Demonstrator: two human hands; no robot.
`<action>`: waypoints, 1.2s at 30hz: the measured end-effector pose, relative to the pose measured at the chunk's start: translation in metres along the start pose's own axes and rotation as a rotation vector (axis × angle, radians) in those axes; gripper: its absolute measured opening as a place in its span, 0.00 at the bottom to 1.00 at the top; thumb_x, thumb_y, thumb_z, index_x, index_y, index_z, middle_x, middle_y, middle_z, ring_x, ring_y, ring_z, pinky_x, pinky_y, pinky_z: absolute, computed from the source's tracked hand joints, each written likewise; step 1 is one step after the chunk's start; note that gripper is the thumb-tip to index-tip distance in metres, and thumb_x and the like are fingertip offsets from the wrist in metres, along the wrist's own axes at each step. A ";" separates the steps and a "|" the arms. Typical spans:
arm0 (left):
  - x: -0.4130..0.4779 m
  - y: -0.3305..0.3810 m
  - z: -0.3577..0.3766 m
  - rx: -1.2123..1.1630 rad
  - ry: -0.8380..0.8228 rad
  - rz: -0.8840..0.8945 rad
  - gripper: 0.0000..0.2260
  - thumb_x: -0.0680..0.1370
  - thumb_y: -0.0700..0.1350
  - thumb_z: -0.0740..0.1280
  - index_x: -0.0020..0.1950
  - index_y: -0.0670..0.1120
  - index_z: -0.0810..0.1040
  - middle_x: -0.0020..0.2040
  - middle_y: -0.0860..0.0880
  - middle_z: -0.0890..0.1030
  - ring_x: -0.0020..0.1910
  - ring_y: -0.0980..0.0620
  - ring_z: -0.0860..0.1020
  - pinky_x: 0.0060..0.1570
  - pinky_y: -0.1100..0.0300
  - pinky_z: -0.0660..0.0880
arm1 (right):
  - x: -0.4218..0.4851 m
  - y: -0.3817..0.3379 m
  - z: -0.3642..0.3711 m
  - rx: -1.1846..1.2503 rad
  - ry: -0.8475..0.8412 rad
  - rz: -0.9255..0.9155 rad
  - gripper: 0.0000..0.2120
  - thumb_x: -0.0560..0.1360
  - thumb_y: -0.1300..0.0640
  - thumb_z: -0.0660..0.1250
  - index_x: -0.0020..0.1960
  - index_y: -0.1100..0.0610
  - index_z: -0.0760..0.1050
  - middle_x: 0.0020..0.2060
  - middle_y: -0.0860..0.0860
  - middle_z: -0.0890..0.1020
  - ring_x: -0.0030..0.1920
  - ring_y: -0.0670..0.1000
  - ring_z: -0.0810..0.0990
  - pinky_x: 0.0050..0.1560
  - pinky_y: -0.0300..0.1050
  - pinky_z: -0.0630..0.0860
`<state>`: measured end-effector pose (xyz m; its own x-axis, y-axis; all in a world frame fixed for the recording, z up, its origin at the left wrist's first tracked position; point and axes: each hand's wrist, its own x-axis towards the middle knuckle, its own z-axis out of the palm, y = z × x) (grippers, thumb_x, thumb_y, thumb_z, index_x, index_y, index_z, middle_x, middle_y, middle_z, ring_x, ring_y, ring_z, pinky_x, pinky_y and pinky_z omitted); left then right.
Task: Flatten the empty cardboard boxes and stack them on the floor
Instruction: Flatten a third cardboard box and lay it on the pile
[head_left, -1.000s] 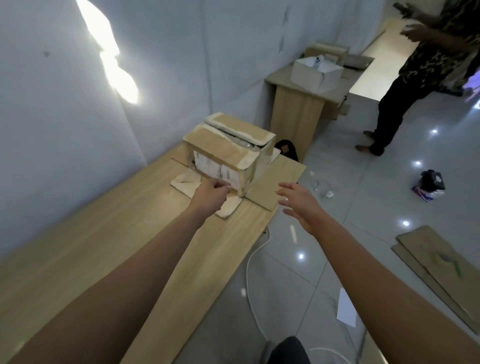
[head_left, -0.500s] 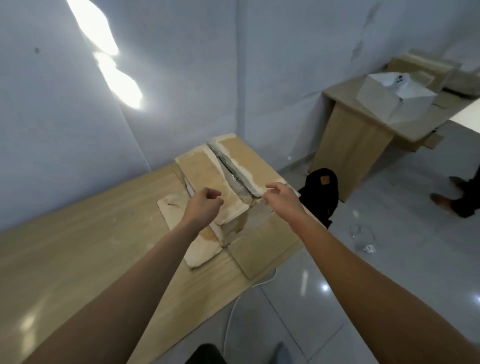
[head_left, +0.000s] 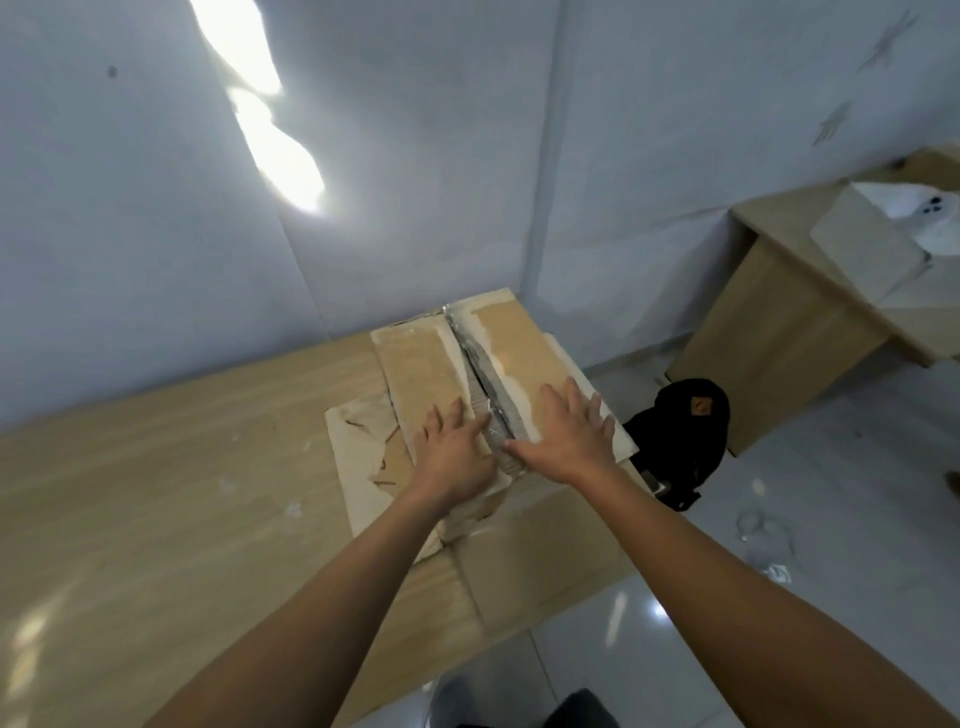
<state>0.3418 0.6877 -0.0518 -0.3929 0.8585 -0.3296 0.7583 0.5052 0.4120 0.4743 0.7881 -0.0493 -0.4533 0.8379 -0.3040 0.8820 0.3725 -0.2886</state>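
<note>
**Cardboard box pressed flat at desk's end**

A cardboard box (head_left: 498, 364) is pressed down on the desk (head_left: 156, 493) at 12 o'clock, the left hand (head_left: 457, 452) and right hand (head_left: 569, 439) spread wide and empty across its taped flaps. Collapsing appears under way; carrying to the floor (head_left: 831, 519) would follow. A black bag (head_left: 680, 436) is seen at 2 o'clock, possibly obstructing.
</note>
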 end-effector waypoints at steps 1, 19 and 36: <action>0.001 0.000 0.004 -0.015 0.023 -0.012 0.31 0.76 0.53 0.62 0.78 0.56 0.57 0.81 0.45 0.47 0.78 0.37 0.41 0.74 0.40 0.45 | 0.003 0.000 0.001 -0.017 -0.014 -0.008 0.51 0.67 0.28 0.65 0.80 0.47 0.45 0.81 0.53 0.42 0.79 0.66 0.42 0.75 0.67 0.46; 0.008 0.052 0.037 -0.134 0.287 -0.351 0.38 0.70 0.58 0.68 0.77 0.60 0.55 0.81 0.53 0.45 0.79 0.43 0.38 0.69 0.27 0.38 | 0.070 0.108 -0.102 0.236 0.365 -0.167 0.33 0.70 0.62 0.68 0.73 0.54 0.63 0.70 0.55 0.68 0.69 0.59 0.69 0.66 0.58 0.71; -0.014 0.068 0.024 -0.243 0.357 -0.425 0.40 0.69 0.49 0.72 0.77 0.55 0.57 0.81 0.49 0.48 0.79 0.41 0.51 0.69 0.30 0.57 | 0.038 0.069 -0.012 -0.109 -0.241 -0.349 0.51 0.68 0.22 0.55 0.80 0.43 0.38 0.75 0.47 0.25 0.77 0.66 0.32 0.70 0.78 0.47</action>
<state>0.4114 0.7081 -0.0397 -0.8175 0.5323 -0.2199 0.3724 0.7798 0.5032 0.5194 0.8507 -0.0705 -0.7322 0.5423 -0.4120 0.6733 0.6675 -0.3180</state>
